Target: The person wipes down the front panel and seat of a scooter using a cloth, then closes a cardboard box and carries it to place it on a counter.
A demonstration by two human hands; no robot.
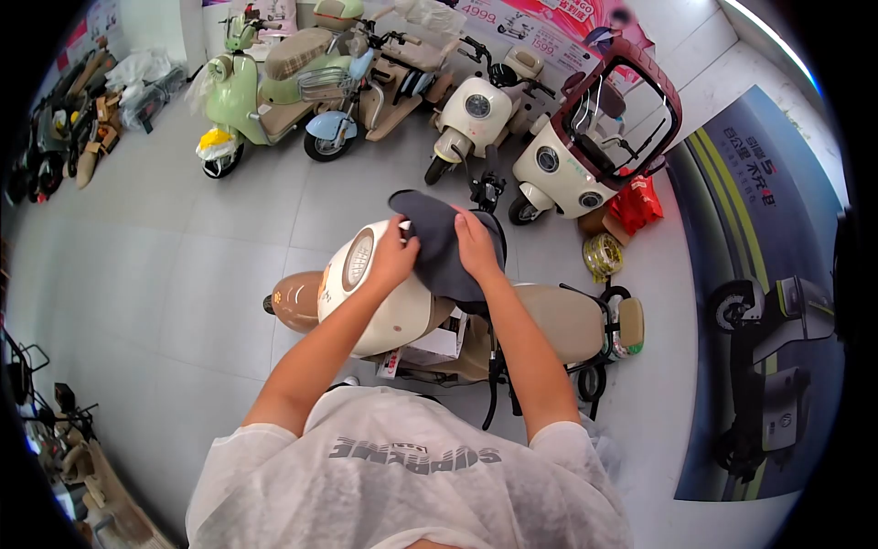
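A dark grey cloth (pixel 434 240) with a smooth, plain surface and a rounded upper-left corner lies above the handlebar area of a cream-and-brown scooter (pixel 402 316). The left hand (pixel 393 254) is partly closed, its fingers curled on the cloth's left edge. The right hand (pixel 476 245) is more open, holding the right side with its fingers laid along it. I can see no writing on the cloth.

The scooter has a cream front panel, a brown front fender with a small orange paw mark, and a beige seat (pixel 562 322). The white T-shirt (pixel 402 476) reads "SUPREME", upside down in this view. A pink poster (pixel 549 32) behind the parked scooters shows "4999" and "1599". The dark banner (pixel 759 302) at right carries a red "5" among white Chinese characters and pictures a scooter.
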